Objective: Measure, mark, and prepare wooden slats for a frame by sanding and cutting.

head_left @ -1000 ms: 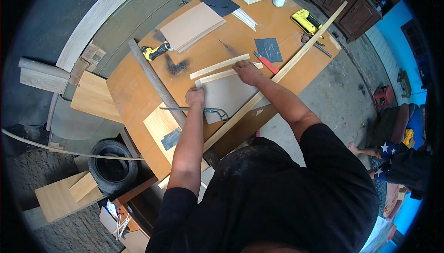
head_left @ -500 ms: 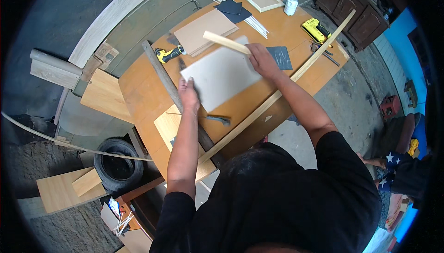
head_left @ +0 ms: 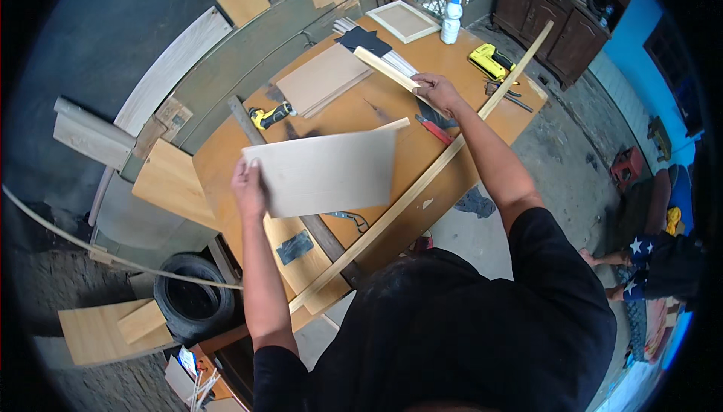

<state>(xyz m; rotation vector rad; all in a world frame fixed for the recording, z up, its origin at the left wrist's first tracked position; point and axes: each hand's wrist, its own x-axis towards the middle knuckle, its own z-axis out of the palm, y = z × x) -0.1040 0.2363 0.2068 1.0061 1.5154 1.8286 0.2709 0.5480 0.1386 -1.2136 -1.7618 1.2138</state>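
My left hand (head_left: 249,190) grips the left edge of a thin greyish-tan board (head_left: 324,175), thumb on its face, raised over the table. In my right hand (head_left: 438,96) is a short pale wooden strip (head_left: 388,69), pinched near its lower right end. Another wooden strip (head_left: 398,123) pokes out behind the board's top edge; most of it is hidden. A red utility knife (head_left: 435,132) lies just below my right hand. Partly covered by the board is a dark metal hand tool (head_left: 355,220). A long wooden strip (head_left: 422,181) runs diagonally along the table's near side.
On the brown table (head_left: 218,160) lie a stack of tan boards (head_left: 320,80), a yellow-black power tool (head_left: 273,115), a yellow tool (head_left: 489,60), a white frame (head_left: 404,22) and dark sheets (head_left: 363,40). A white bottle (head_left: 451,20) stands at the back. Tyres (head_left: 192,295) sit left.
My left hand has brought the board left and toward me, tilting it. My right hand, still on the strip, is apart from the board. The red knife and second strip have come into sight.
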